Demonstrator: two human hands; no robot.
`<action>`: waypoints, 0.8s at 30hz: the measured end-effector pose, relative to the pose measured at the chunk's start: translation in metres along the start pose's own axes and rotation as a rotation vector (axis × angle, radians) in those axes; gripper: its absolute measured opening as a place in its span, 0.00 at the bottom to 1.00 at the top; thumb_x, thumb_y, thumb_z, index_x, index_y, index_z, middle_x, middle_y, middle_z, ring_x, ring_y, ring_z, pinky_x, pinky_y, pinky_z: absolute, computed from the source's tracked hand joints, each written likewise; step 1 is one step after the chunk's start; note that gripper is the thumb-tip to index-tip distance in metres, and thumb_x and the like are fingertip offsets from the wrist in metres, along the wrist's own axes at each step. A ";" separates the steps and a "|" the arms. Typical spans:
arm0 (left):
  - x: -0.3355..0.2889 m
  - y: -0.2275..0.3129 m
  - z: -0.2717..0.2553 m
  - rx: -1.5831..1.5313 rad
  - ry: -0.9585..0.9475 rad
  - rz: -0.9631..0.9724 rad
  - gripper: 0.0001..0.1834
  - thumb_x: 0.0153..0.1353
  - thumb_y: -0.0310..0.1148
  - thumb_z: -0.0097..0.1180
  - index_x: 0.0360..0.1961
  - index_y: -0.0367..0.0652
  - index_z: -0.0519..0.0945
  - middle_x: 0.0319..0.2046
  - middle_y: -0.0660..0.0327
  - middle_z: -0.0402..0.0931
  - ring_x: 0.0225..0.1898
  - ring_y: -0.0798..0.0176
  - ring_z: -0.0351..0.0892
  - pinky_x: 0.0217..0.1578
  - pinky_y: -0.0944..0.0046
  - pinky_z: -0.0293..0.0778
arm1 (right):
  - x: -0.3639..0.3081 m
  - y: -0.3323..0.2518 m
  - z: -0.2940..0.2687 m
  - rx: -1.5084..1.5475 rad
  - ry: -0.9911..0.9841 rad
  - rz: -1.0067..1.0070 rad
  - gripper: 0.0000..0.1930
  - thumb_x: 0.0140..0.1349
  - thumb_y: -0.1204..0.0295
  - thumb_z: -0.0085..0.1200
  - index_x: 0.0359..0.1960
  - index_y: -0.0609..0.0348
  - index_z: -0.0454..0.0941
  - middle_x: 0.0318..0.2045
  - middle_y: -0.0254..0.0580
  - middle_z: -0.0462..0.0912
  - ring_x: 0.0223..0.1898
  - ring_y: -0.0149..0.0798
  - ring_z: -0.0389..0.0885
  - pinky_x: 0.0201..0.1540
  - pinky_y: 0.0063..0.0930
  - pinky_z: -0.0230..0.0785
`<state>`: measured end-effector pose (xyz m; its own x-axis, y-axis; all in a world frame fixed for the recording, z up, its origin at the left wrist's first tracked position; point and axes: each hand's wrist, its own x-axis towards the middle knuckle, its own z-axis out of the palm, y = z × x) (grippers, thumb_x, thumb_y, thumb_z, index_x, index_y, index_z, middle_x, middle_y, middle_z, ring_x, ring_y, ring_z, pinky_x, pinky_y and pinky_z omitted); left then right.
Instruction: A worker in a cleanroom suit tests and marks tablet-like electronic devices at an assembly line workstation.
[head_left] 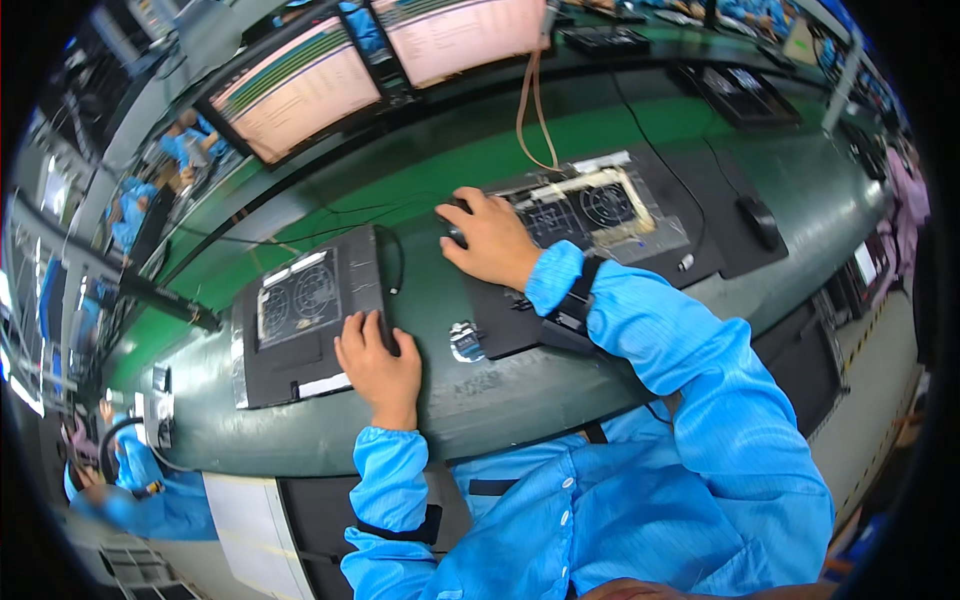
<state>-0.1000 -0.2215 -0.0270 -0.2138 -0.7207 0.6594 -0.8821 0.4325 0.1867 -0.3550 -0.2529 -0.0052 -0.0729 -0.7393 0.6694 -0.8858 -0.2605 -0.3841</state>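
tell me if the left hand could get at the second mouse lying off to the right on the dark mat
Probably not as things stand. The left hand rests on the near edge of the black fan unit, while that mouse lies far across the bench, beyond the right hand and its forearm.

Black laptop base (pixel 305 325), twin fans exposed, flat at bench edge; dark mouse (pixel 456 235) on black mat.

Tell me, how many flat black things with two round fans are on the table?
2: one fan tray under the left hand, one fan tray beside the right hand. More may hide farther along.
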 end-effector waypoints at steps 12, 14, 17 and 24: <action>0.001 0.003 -0.001 0.028 0.006 0.027 0.22 0.58 0.32 0.65 0.54 0.37 0.83 0.59 0.47 0.78 0.60 0.41 0.76 0.66 0.45 0.66 | -0.001 0.001 0.001 0.011 -0.039 0.014 0.22 0.62 0.60 0.63 0.56 0.55 0.82 0.59 0.56 0.75 0.56 0.57 0.77 0.61 0.51 0.67; 0.001 0.003 -0.001 0.043 -0.016 0.019 0.22 0.58 0.32 0.65 0.54 0.37 0.83 0.58 0.48 0.78 0.60 0.42 0.75 0.65 0.45 0.67 | -0.001 0.001 0.001 -0.013 -0.058 0.041 0.22 0.62 0.60 0.63 0.56 0.55 0.82 0.59 0.56 0.75 0.55 0.57 0.77 0.61 0.51 0.67; 0.001 0.004 -0.001 0.038 -0.006 0.023 0.22 0.58 0.32 0.65 0.54 0.37 0.83 0.58 0.47 0.78 0.60 0.42 0.75 0.65 0.45 0.67 | -0.002 0.001 0.001 -0.011 -0.042 0.029 0.23 0.62 0.60 0.63 0.56 0.55 0.82 0.59 0.56 0.75 0.55 0.57 0.77 0.61 0.51 0.67; 0.002 0.002 -0.001 0.018 0.013 0.046 0.22 0.57 0.31 0.65 0.53 0.38 0.83 0.58 0.47 0.78 0.60 0.40 0.75 0.65 0.43 0.67 | 0.000 0.000 -0.001 0.009 -0.019 0.021 0.23 0.60 0.61 0.64 0.56 0.56 0.82 0.57 0.56 0.76 0.56 0.57 0.77 0.60 0.52 0.67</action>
<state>-0.1020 -0.2217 -0.0240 -0.2492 -0.6929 0.6766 -0.8789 0.4552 0.1424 -0.3560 -0.2522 -0.0046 -0.0821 -0.7564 0.6490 -0.8802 -0.2504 -0.4032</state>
